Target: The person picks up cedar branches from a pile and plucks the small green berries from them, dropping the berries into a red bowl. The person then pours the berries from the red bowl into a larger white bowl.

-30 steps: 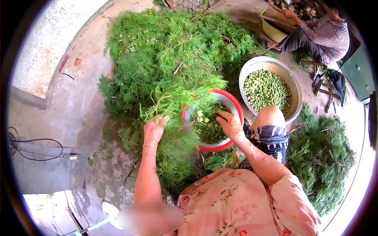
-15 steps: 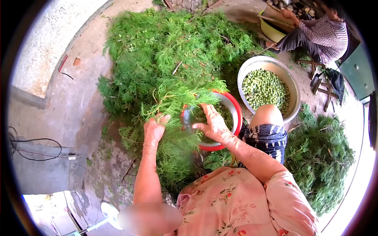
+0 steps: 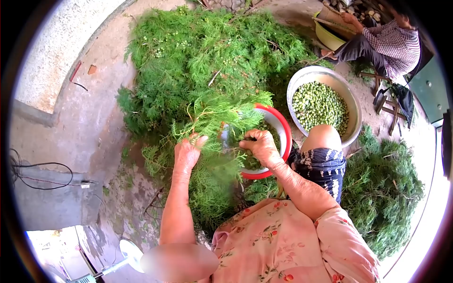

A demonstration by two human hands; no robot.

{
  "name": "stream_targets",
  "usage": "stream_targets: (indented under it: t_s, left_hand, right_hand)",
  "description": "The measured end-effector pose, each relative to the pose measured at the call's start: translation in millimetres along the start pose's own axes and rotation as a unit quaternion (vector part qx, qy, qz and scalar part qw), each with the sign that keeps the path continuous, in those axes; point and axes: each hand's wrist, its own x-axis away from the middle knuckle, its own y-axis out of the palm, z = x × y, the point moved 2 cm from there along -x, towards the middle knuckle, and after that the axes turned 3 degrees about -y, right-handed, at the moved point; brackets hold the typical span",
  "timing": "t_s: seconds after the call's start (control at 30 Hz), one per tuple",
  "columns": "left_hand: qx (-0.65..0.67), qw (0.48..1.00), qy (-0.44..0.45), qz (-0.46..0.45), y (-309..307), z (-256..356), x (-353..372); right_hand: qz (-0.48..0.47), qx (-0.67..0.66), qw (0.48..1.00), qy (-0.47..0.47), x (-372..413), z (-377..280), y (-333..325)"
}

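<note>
My left hand (image 3: 188, 153) is closed around a leafy green conifer branch (image 3: 212, 115), whose sprays fan out above and to its right. The branch reaches over the rim of a red-edged white basin (image 3: 284, 132). Inside that basin lies greenish material, partly covered by the foliage and my hand. Over the basin, my right hand (image 3: 262, 147) has its thumb and fingers pinched together. A small dark bit shows at its fingertips, but what it grips is too small to make out. A thin stem runs between the two hands.
A large metal basin (image 3: 356, 113) of green cones (image 3: 321, 106) stands to the right. Cut branches form a big pile (image 3: 188, 61) ahead and another heap (image 3: 382, 188) at right. A person (image 3: 394, 47) sits at the upper right by a yellow tub (image 3: 325, 37). Cables (image 3: 42, 172) lie at left.
My right hand has gone from spread fingers to a pinch over the basin, at about the same place. My left hand still grips the branch and has barely moved.
</note>
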Motion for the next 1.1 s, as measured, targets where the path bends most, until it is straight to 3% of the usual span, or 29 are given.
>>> stream_targets:
  t_s: [0.07,0.1,0.13,0.2,0.27,0.3,0.33,0.4,0.5,0.6,0.63,0.67,0.77,0.87,1.0,1.07,1.1]
  left_hand:
    - [-0.027,0.999,0.04,0.001,8.0,-6.8,-1.1]
    - [-0.04,0.997,0.06,0.002,11.2,-9.3,-1.3]
    - [-0.015,0.999,0.038,0.017,6.3,-8.4,1.5]
    - [0.036,0.998,-0.004,0.051,-10.6,-1.8,5.4]
    - [-0.001,1.0,-0.003,0.024,-9.2,-6.3,2.9]
    - [0.01,0.999,-0.036,0.025,-8.9,-5.5,3.0]
    - [0.019,0.997,-0.07,0.026,-9.8,-6.3,4.5]
    - [0.022,0.998,-0.06,0.015,-5.2,-16.8,2.1]
    - [0.055,0.997,-0.047,0.02,-2.2,-27.0,2.1]
    - [0.016,0.999,-0.013,0.048,-14.4,-1.1,7.6]
    - [-0.003,0.999,-0.005,0.051,-14.7,0.1,7.3]
    - [-0.023,0.998,0.004,0.055,-15.0,1.0,6.6]
    - [-0.001,0.999,-0.009,0.053,-9.7,-6.8,4.0]
    - [0.023,0.999,-0.002,0.044,-6.6,-11.8,2.6]
    - [0.04,0.998,-0.016,0.042,0.7,-18.0,1.7]
    - [0.046,0.998,-0.023,0.034,0.3,-16.3,2.0]
    - [0.051,0.998,-0.016,0.041,9.5,-25.1,0.4]
  right_hand:
    - [0.002,0.024,0.999,-0.032,-1.4,6.1,-3.8]
    - [0.047,0.046,0.995,-0.079,-0.8,7.8,-6.5]
    - [0.046,0.149,0.979,-0.135,1.2,-2.7,-20.8]
    - [0.091,0.103,0.988,-0.063,-12.7,23.0,-62.8]
    - [0.081,0.064,0.995,0.017,-12.2,12.8,-64.1]
    - [0.054,0.045,0.997,-0.024,-17.1,21.2,-57.4]
    - [0.032,0.033,0.999,0.008,-15.4,15.3,-48.8]
    - [0.032,0.134,0.984,-0.109,-20.6,35.9,-42.9]
    - [0.065,0.241,0.946,-0.209,-14.9,44.2,-41.9]
    - [0.174,0.163,0.952,-0.19,4.8,23.8,-36.7]
    - [0.194,0.172,0.938,-0.23,11.0,15.3,-31.4]
    - [0.167,0.24,0.918,-0.268,11.3,17.4,-28.2]
    - [0.075,0.217,0.944,-0.236,16.7,15.3,-10.8]
    - [0.067,0.205,0.934,-0.284,13.9,24.8,2.4]
    - [0.053,0.004,0.997,-0.06,15.5,32.4,1.7]
    - [0.066,-0.144,0.984,0.08,19.3,20.3,4.6]
    - [0.083,-0.176,0.975,0.103,20.5,22.6,6.4]
